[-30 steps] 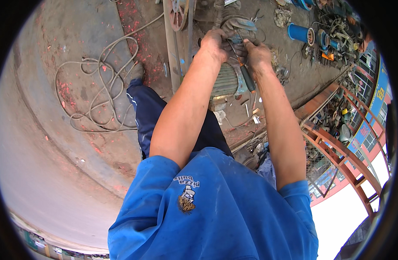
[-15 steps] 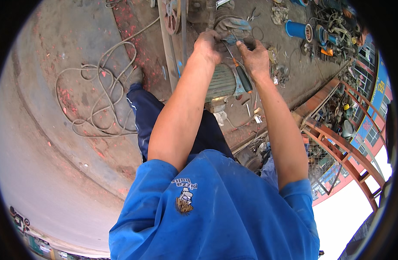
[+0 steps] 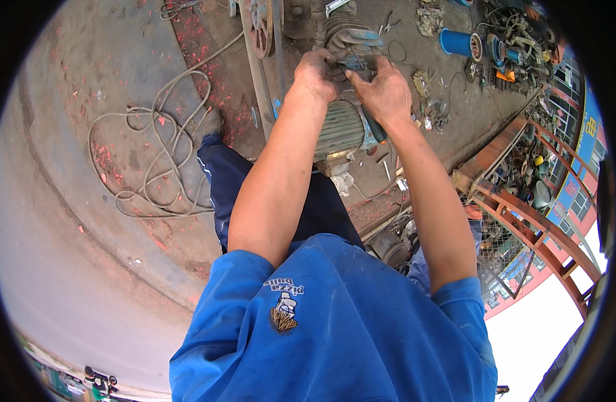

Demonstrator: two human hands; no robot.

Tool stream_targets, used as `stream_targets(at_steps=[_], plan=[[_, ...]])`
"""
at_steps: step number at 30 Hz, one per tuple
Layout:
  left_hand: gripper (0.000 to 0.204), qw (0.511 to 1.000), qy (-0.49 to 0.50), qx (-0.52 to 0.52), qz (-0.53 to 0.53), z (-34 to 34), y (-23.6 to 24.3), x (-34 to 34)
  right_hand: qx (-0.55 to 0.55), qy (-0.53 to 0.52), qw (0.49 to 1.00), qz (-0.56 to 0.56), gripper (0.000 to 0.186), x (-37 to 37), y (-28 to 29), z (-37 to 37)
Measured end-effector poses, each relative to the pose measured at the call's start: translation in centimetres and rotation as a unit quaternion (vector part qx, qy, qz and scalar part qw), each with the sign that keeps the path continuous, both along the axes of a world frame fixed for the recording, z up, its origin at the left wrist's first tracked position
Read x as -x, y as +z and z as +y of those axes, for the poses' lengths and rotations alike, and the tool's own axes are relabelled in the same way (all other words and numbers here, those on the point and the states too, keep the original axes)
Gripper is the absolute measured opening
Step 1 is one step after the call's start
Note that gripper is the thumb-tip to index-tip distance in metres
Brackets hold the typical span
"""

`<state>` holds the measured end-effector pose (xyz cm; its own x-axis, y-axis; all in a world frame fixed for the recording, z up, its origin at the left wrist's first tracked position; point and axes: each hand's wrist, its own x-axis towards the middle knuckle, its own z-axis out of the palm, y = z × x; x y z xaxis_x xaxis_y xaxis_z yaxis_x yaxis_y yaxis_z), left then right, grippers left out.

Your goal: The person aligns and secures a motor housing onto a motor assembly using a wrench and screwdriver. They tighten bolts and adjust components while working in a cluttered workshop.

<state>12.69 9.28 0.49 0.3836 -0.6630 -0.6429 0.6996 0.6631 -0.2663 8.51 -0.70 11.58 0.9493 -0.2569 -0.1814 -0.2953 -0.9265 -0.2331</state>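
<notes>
My left hand (image 3: 316, 74) has its fingers curled in at a small blue-grey part (image 3: 353, 63) above a green finned electric motor (image 3: 339, 128). On the other side of that part is my right hand (image 3: 387, 94), its thumb and fingers closed over it. What exactly sits between the fingertips is too small and dark to name. A screwdriver (image 3: 375, 127) with a dark and orange handle lies along the motor's right end, mostly covered by my right hand. Beyond the hands stands a grey ribbed machine body (image 3: 353, 35) with a blue patch.
A spoked wheel (image 3: 259, 30) and an upright metal frame (image 3: 257, 77) stand at the left. Loose rope or cable (image 3: 162, 144) coils on the ground. Pliers (image 3: 389, 23) lie beyond, with a blue cylinder (image 3: 457, 43) at the far right. A rusty metal frame (image 3: 522, 208) stands right.
My right hand has come left, nearer my left hand, and now hides most of the screwdriver. The left hand has shifted slightly.
</notes>
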Motion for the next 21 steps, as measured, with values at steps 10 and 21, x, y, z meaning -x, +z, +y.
stream_targets(at_steps=[10,21], plan=[[0.041,0.999,-0.014,-0.028,0.044,0.1,2.2,-0.2,-0.455,-0.421,0.785,-0.012,0.019,-1.1,-2.8,-3.3],[0.031,0.999,0.001,-0.01,0.044,-0.2,0.8,0.0,0.097,0.075,0.992,-0.025,0.022,0.2,-0.5,-1.6]])
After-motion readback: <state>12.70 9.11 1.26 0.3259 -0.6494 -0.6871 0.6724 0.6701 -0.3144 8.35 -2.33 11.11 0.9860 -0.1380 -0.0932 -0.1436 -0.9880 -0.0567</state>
